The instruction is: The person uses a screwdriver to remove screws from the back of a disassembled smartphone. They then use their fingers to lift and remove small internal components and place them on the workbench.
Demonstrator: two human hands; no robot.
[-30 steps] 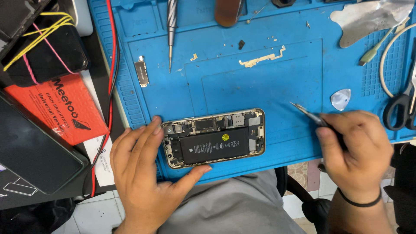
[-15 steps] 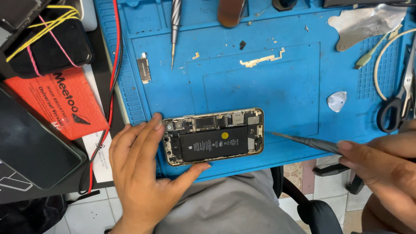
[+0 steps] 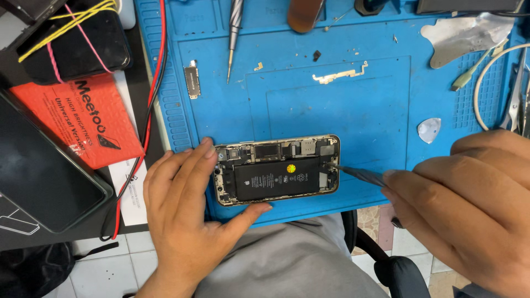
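Observation:
An opened phone [image 3: 276, 170] with its black battery and circuit parts exposed lies on the blue work mat [image 3: 342, 105] near the front edge. My left hand [image 3: 187, 215] braces the phone's left end, fingers on its top corner and thumb under its lower edge. My right hand [image 3: 469, 204] holds thin metal tweezers [image 3: 359, 175], and their tip touches the phone's right end.
A screwdriver [image 3: 234, 33], a small metal bracket [image 3: 192, 80], a thin gold flex strip [image 3: 339, 73], a clear triangular pick [image 3: 429, 130] and a metal shield [image 3: 464, 33] lie on the mat. To the left sit a red packet [image 3: 77, 118], a dark screen panel [image 3: 38, 176] and red and black wires [image 3: 152, 88].
My right hand swung out to the lower right and came back low; the tweezers' tip moved from above the phone's right side down onto its right end. The left hand stayed put.

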